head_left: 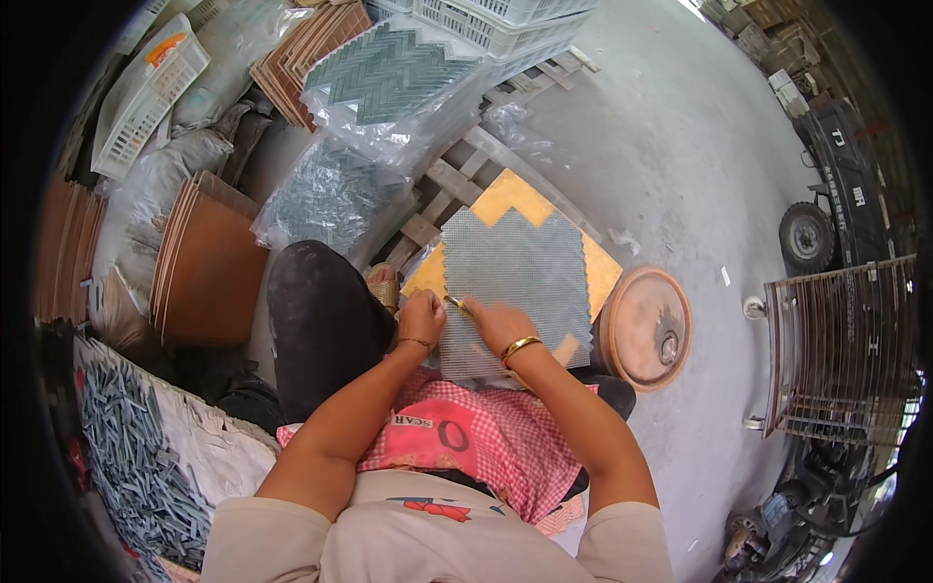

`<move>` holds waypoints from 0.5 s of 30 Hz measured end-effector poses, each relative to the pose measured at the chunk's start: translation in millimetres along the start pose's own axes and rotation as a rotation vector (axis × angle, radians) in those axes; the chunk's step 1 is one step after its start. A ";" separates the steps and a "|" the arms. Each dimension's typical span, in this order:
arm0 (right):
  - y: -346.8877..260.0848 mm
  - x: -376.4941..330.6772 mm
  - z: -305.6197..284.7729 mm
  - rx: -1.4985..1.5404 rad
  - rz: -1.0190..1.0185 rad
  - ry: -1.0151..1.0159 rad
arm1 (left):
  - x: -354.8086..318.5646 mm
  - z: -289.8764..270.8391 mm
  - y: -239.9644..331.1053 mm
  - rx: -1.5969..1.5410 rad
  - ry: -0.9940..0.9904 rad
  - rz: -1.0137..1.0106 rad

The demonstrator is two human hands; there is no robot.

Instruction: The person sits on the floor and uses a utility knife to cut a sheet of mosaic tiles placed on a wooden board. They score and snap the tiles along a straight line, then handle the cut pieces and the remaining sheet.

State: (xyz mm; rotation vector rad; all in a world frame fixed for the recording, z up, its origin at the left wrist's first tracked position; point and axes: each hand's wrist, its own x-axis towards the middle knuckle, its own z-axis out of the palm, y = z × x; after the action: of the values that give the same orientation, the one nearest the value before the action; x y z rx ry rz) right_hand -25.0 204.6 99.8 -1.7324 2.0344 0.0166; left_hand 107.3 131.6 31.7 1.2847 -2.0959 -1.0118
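Head view first: where did your mesh (515, 257) lie?

"It lay flat over the yellow board (510, 194), just beyond your apron (442, 428), with the board's corners showing past its edges."

"And your hands?"

"Your right hand (499, 325) was above the mesh's left part, fingers closed around a small tool (455, 302). Your left hand (423, 316) was just beside the tool, at the mesh's left edge, fingers curled in; how tightly, or whether they pinched anything, I couldn't tell."

"What else was near you?"

"A round orange lid (637, 321) was just right of the board. Tile strips (141, 457) lay heaped at your lower left, and wrapped tile sheets (389, 73) were stacked beyond your left knee (311, 291)."
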 end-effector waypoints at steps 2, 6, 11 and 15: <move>-4.8 -6.6 -4.5 -0.005 0.043 -0.044 | 0.0 0.5 -1.3 -0.023 0.013 0.003; -9.5 -15.3 -12.7 0.025 0.084 -0.078 | -1.1 1.4 -2.7 -0.033 -0.032 0.004; -1.9 -24.4 -14.5 0.090 0.073 -0.067 | -0.4 1.2 0.0 -0.034 -0.048 -0.033; 15.8 -44.2 -14.2 0.495 0.194 0.094 | -0.3 1.8 2.2 0.006 -0.023 -0.059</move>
State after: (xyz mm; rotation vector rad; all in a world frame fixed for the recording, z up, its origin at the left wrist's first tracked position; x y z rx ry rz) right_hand -40.3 244.7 123.6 -1.2476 2.0440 -0.4735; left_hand 104.9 133.1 32.3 1.3514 -2.0909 -1.0502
